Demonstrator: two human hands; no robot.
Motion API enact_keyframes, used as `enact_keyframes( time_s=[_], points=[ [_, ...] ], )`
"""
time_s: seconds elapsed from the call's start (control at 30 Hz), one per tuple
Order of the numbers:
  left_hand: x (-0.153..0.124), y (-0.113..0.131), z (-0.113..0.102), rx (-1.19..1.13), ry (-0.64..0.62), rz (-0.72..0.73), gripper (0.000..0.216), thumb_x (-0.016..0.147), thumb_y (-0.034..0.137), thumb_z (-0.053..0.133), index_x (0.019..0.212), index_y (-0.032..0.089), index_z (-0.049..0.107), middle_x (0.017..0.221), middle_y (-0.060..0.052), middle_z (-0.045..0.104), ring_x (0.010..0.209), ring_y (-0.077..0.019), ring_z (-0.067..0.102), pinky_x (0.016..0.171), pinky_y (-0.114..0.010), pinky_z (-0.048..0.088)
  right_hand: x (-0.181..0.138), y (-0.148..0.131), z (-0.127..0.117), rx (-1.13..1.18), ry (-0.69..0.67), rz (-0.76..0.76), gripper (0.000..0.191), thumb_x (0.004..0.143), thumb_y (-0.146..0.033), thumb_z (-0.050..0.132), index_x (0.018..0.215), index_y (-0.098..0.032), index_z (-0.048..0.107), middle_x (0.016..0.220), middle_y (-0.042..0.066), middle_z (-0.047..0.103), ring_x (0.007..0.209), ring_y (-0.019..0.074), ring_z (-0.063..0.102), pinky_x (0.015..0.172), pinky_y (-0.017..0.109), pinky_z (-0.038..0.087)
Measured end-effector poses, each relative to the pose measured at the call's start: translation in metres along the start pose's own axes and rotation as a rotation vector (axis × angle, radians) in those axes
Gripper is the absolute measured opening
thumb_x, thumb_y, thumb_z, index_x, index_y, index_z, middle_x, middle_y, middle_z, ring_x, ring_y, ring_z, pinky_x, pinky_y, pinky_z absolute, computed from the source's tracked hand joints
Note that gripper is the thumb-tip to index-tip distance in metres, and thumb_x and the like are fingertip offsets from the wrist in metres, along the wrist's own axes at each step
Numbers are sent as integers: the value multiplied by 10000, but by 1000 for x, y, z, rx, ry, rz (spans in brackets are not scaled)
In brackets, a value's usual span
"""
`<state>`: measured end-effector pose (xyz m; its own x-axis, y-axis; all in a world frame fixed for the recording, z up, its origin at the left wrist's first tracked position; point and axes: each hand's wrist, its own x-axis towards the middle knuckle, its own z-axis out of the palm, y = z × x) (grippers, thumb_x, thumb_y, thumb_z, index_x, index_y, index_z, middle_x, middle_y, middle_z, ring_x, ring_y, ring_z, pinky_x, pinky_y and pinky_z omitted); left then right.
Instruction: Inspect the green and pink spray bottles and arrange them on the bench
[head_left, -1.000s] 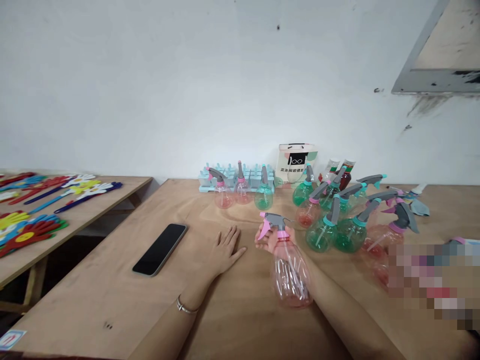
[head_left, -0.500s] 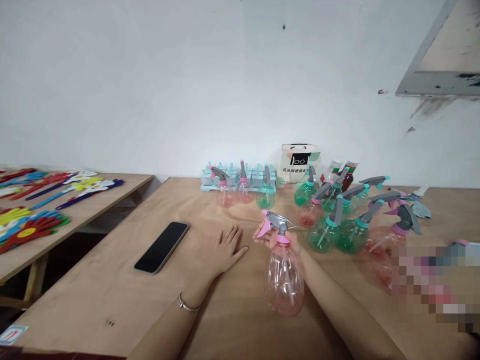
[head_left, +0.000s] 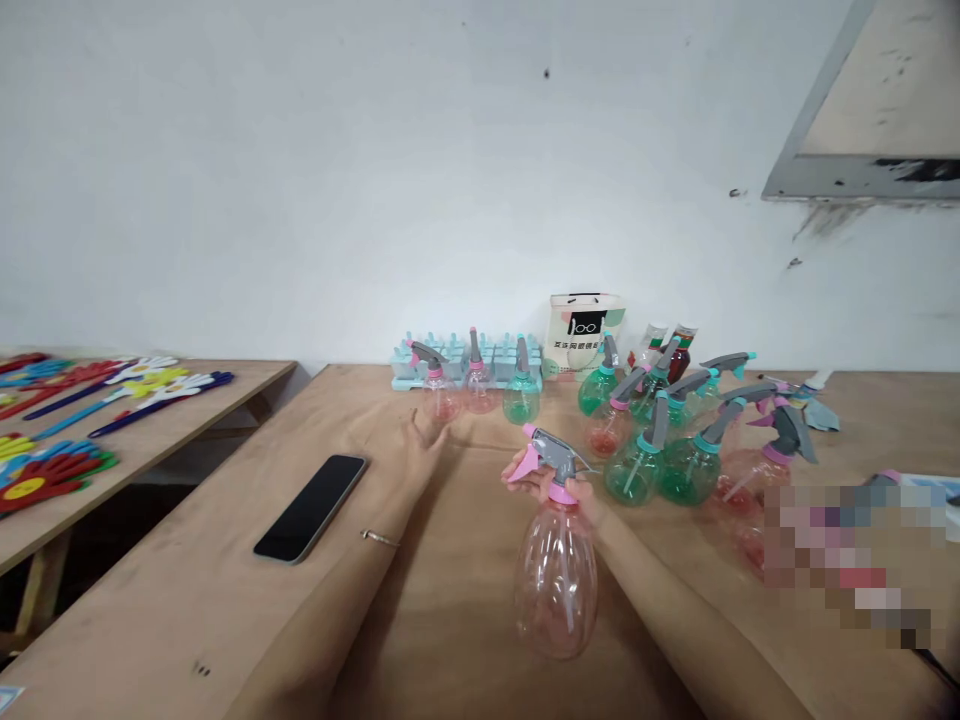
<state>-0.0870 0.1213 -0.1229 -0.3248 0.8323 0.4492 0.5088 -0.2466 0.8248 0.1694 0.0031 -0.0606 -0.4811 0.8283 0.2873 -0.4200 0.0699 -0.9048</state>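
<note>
My right hand is closed around the neck of a clear pink spray bottle, which stands upright with its grey and pink trigger head facing left. My left hand reaches forward with thumb and fingers apart, just in front of a smaller-looking pink spray bottle. Whether the fingertips touch that bottle I cannot tell. Beside it stand another pink spray bottle and a green spray bottle.
A black phone lies left of my left forearm. Light blue popsicle molds and a paper bag stand by the wall. Several green and pink spray bottles crowd the right. Colourful hand-shaped clappers cover a second table.
My left hand has lifted from the tabletop and moved forward and slightly left, up to the pink bottle at the back. My right hand keeps its hold on the large bottle.
</note>
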Motion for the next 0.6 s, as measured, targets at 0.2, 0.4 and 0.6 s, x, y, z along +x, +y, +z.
enact_keyframes(
  time_s=[0.2, 0.4, 0.6],
  points=[
    [75, 24, 0, -33, 141, 57, 956, 772, 451, 702, 1480, 64, 189, 1543, -271, 268, 1491, -345, 225, 1224, -477, 195, -68, -32, -8, -384, 102, -91, 639, 766, -581, 688, 1322, -277, 602, 1143, 96, 692, 1097, 270, 647, 1034, 468, 464],
    [109, 30, 7, -21, 112, 3, 1080, 655, 402, 809, 1480, 105, 178, 1470, -236, 400, 1392, -333, 410, 1163, -471, 301, -169, -44, -45, -993, 841, -256, 627, 684, -625, 701, 1226, -314, 642, 1047, 85, 696, 949, 294, 673, 829, 450, 588],
    [101, 29, 10, 132, 140, 43, 749, 630, 395, 813, 1244, 141, 468, 1284, -154, 504, 1263, -327, 475, 1109, -483, 340, -201, -50, -74, -1056, 1196, -313, 606, 684, -584, 740, 1163, -237, 608, 931, 114, 678, 769, 274, 667, 670, 429, 594]
  ],
)
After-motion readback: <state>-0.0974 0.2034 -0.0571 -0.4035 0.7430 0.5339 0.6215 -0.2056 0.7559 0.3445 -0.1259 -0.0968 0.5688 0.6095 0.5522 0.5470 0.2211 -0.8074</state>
